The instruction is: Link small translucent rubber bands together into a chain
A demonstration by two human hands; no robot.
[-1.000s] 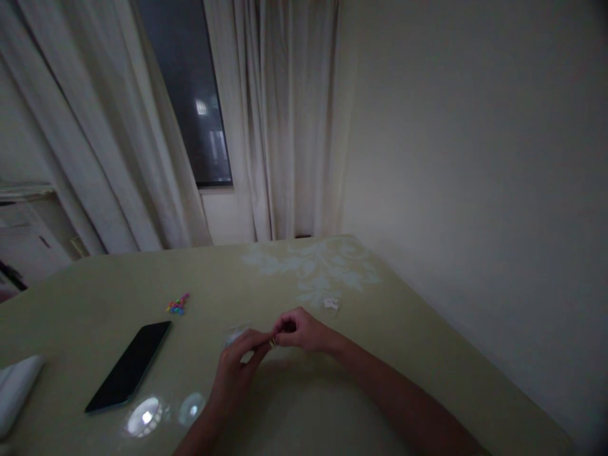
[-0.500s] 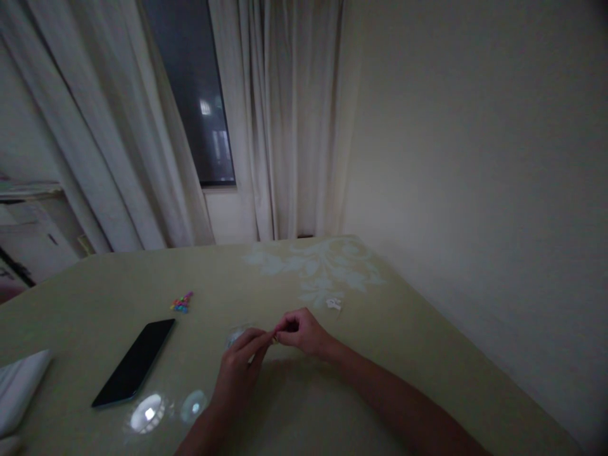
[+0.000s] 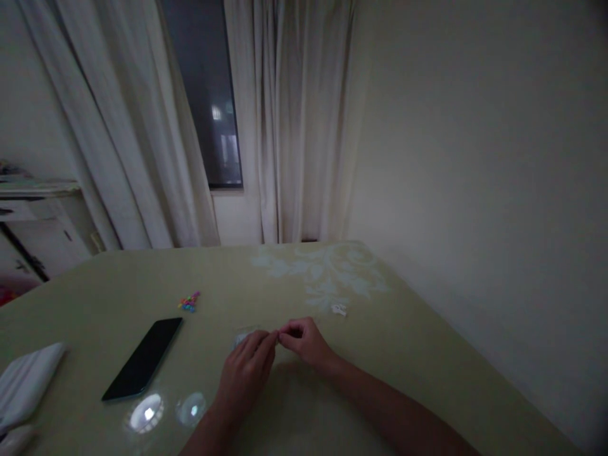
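Observation:
My left hand and my right hand meet fingertip to fingertip above the table. Both are closed in a pinch; whatever sits between the fingertips is too small and hidden to name. Partly behind the left hand lies a clear, shiny piece. A small heap of brightly coloured pieces rests farther off to the left. Beyond the right hand is a small white piece, perhaps paper or plastic.
A black phone lies flat left of my hands. At the left edge is a white, soft-looking packet. The pale green table runs along a wall at right, with curtains behind.
The view has shifted slightly, so everything sits a little farther right. My left fingers have curled in more, and the small coloured bit seen between the fingertips is now hidden.

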